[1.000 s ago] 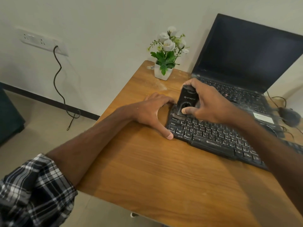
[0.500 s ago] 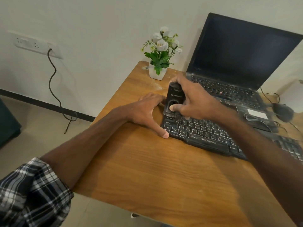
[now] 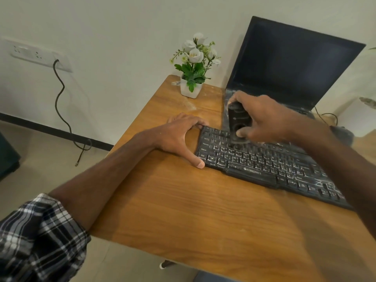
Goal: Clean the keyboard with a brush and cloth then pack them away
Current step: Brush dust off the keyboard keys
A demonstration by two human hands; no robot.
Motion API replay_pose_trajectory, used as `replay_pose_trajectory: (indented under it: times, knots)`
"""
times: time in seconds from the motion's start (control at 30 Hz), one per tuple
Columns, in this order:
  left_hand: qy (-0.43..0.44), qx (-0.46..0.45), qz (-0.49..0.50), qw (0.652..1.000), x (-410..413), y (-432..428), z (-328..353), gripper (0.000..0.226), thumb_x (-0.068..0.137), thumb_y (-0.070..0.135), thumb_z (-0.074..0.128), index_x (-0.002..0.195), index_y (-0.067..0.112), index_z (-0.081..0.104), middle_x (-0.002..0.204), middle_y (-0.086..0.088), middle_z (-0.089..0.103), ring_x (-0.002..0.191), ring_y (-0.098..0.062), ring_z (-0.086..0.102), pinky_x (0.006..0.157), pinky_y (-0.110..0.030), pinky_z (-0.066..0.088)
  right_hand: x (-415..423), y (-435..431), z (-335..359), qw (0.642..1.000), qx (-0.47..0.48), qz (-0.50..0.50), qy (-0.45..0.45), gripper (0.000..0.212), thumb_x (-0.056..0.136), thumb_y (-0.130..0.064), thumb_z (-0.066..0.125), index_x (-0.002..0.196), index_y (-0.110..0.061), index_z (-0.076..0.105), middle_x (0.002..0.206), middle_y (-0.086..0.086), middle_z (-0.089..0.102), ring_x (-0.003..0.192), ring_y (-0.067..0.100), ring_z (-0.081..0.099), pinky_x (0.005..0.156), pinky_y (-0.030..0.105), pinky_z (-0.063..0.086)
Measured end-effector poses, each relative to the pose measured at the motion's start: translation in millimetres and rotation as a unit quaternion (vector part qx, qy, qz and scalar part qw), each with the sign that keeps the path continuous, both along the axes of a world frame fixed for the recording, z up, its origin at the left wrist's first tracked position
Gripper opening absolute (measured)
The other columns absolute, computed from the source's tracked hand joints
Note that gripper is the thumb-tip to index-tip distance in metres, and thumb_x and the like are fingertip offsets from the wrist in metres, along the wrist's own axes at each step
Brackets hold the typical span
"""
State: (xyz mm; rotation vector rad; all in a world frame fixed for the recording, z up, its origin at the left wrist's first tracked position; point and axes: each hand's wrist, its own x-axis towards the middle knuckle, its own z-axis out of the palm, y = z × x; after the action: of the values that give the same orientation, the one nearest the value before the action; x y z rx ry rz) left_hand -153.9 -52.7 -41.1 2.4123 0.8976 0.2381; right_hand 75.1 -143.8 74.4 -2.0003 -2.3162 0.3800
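Note:
A black, dusty keyboard (image 3: 264, 161) lies on the wooden table (image 3: 203, 210). My right hand (image 3: 262, 119) grips a black brush block (image 3: 237, 121) and holds it down on the keyboard's top key rows near its left end. My left hand (image 3: 181, 135) rests on the table at the keyboard's left edge; its thumb touches the front left corner and its fingers touch the back left corner. No cloth is in view.
An open black laptop (image 3: 295, 64) stands right behind the keyboard. A white pot of artificial flowers (image 3: 192, 78) sits at the table's back left corner. A dark mouse (image 3: 343, 133) and cables lie at the right. A wall socket (image 3: 40, 55) with a hanging cable is at the left.
My right hand has slid the brush a little to the right along the keyboard's top rows. My left hand stays at the keyboard's left edge.

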Motion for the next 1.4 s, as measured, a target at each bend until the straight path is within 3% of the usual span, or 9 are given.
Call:
replay_pose_trajectory:
  times: [0.13,0.27,0.47,0.63,0.77,1.0,1.07,1.2,1.4]
  knots:
    - [0.015,0.01,0.007,1.0,0,0,1,0.127,0.048,0.081,0.084,0.155,0.037,0.029,0.146,0.015,0.034,0.132,-0.005,0.028,0.113,-0.036,0.026,-22,6,-13,0.987,0.046,0.001,0.152,0.065,0.082,-0.006,0.08,0.132,-0.021,0.041,0.108,0.002,0.06,0.078,0.017,0.07,0.051,0.026,0.059]
    - [0.021,0.016,0.012,1.0,2,-1,3,0.129,0.051,0.076,0.088,0.157,0.033,0.027,0.154,0.008,0.033,0.13,-0.005,0.024,0.111,-0.033,0.023,-32,9,-38,0.978,0.068,0.009,0.197,0.06,0.084,-0.007,0.079,0.128,-0.023,0.041,0.111,0.003,0.059,0.085,0.021,0.071,0.055,0.029,0.061]
    - [-0.003,0.001,0.003,1.0,0,-2,1,0.121,0.048,0.074,0.084,0.153,0.04,0.032,0.138,0.02,0.032,0.128,-0.002,0.027,0.11,-0.034,0.024,-4,-6,-30,0.984,-0.003,-0.029,0.173,0.059,0.085,-0.002,0.076,0.129,-0.022,0.042,0.101,0.004,0.063,0.063,0.015,0.071,0.049,0.023,0.055]
    - [-0.003,0.008,0.002,1.0,1,-3,1,0.124,0.045,0.081,0.082,0.151,0.039,0.035,0.139,0.021,0.037,0.13,-0.003,0.03,0.117,-0.04,0.026,3,-2,0,0.999,-0.048,-0.008,-0.006,0.059,0.083,-0.002,0.077,0.125,-0.024,0.042,0.1,0.005,0.063,0.072,0.017,0.069,0.052,0.027,0.059]
    - [0.012,0.014,0.006,1.0,1,-2,1,0.129,0.042,0.088,0.075,0.153,0.039,0.032,0.141,0.02,0.034,0.13,-0.003,0.028,0.12,-0.045,0.026,-17,3,-3,0.993,-0.012,0.005,0.115,0.064,0.084,-0.003,0.077,0.133,-0.023,0.042,0.103,0.005,0.063,0.074,0.021,0.072,0.053,0.032,0.062]
    - [0.001,0.011,0.002,1.0,1,-2,0,0.13,0.041,0.088,0.073,0.154,0.037,0.034,0.137,0.023,0.036,0.127,-0.002,0.03,0.116,-0.04,0.025,4,-13,-32,0.985,0.025,-0.03,0.171,0.057,0.084,-0.001,0.076,0.127,-0.019,0.043,0.105,0.007,0.064,0.069,0.017,0.072,0.049,0.025,0.057]
    - [-0.005,0.015,0.001,1.0,2,-2,-1,0.129,0.041,0.089,0.074,0.153,0.039,0.036,0.138,0.023,0.041,0.129,-0.003,0.032,0.117,-0.041,0.024,20,-24,-27,0.987,0.006,-0.045,0.154,0.056,0.084,0.0,0.076,0.125,-0.02,0.043,0.102,0.006,0.064,0.066,0.019,0.073,0.047,0.027,0.057]
    - [-0.004,0.023,-0.001,1.0,4,-1,-3,0.127,0.041,0.091,0.073,0.151,0.04,0.035,0.139,0.022,0.041,0.132,-0.004,0.032,0.12,-0.047,0.024,23,-23,-8,0.999,-0.023,-0.025,0.01,0.061,0.084,-0.004,0.077,0.128,-0.025,0.041,0.103,0.003,0.063,0.08,0.016,0.069,0.058,0.03,0.061]
    - [-0.001,0.023,-0.003,1.0,3,-2,-2,0.128,0.041,0.09,0.071,0.153,0.039,0.034,0.138,0.022,0.036,0.13,-0.002,0.029,0.119,-0.044,0.023,18,-29,-31,0.988,0.046,-0.041,0.138,0.058,0.085,-0.005,0.078,0.125,-0.023,0.042,0.103,0.001,0.063,0.08,0.014,0.07,0.052,0.023,0.058]
